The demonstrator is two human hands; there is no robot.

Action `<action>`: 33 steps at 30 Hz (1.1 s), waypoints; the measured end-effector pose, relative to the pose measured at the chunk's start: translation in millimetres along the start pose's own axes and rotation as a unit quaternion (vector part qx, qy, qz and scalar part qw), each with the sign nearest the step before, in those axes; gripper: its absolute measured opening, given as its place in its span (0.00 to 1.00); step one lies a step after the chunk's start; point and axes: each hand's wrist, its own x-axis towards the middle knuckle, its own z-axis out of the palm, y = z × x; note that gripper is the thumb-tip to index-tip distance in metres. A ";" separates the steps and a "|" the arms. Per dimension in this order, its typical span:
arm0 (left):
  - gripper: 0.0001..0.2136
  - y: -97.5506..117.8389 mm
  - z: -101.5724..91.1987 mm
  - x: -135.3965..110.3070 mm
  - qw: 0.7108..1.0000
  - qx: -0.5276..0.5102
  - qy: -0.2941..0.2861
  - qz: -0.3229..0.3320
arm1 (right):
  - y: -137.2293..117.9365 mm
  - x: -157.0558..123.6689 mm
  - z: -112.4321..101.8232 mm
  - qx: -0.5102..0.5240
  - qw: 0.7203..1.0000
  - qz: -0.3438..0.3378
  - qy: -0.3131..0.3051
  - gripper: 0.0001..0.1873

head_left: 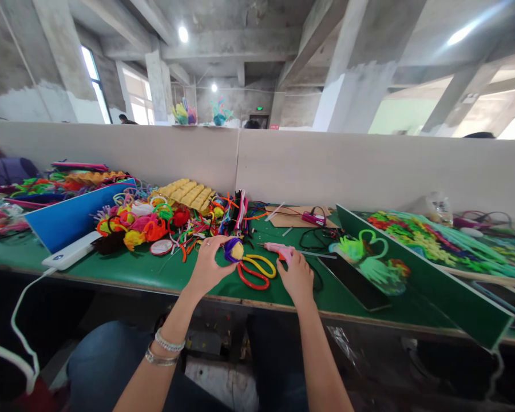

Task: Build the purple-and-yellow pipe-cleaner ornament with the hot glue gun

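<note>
Between its thumb and fingers, my left hand (209, 260) holds a small round craft piece (237, 250), purple around a pale yellow middle. My right hand (298, 277) is closed around a pink hot glue gun (278, 249), whose nozzle points left toward the round piece but stays apart from it. A clear glue stick (321, 254) sticks out of the gun's back. On the green table, between the two hands, lie scissors with a yellow handle loop (264, 265) and a red one (254, 280); their blades are hidden.
Colourful fuzzy crafts (143, 223) are heaped at left beside a blue divider (81, 212) and white power strip (72, 250). At right lie a black phone (358, 283), green fuzzy swans (371, 257) and a green divider (420, 280). A pale partition (317, 171) stands behind.
</note>
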 end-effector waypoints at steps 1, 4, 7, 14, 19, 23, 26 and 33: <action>0.22 0.0 -0.2 0.3 1.000 0.019 0.000 0.013 | -0.1 0.0 0.0 -0.003 1.000 0.002 -0.001 0.25; 0.22 0.4 -0.8 1.0 0.998 0.051 0.000 0.027 | -0.1 0.1 -0.4 -0.012 1.000 0.003 -0.001 0.25; 0.22 0.7 -1.6 0.9 0.998 0.052 0.002 0.023 | -0.1 -0.2 -0.6 -0.020 1.000 -0.003 0.002 0.25; 0.27 -4.9 5.0 -0.7 0.952 -0.278 -0.021 -0.128 | -1.4 -0.3 -0.6 -0.024 1.000 0.000 -0.001 0.25; 0.36 -10.9 11.2 -3.1 0.844 -0.507 -0.043 -0.171 | -2.7 -0.2 -2.3 -0.025 1.000 0.003 -0.003 0.25; 0.45 -12.5 12.4 -4.3 0.839 -0.510 -0.031 -0.188 | -2.6 0.3 -2.0 -0.026 1.000 0.005 0.003 0.25; 0.45 -12.9 12.4 -4.8 0.827 -0.527 -0.025 -0.195 | -2.7 2.0 -1.7 -0.032 0.999 0.005 0.009 0.24; 0.47 -14.0 13.9 -4.2 0.846 -0.494 -0.026 -0.200 | -6.1 13.0 -11.9 -0.034 0.998 0.029 -0.035 0.22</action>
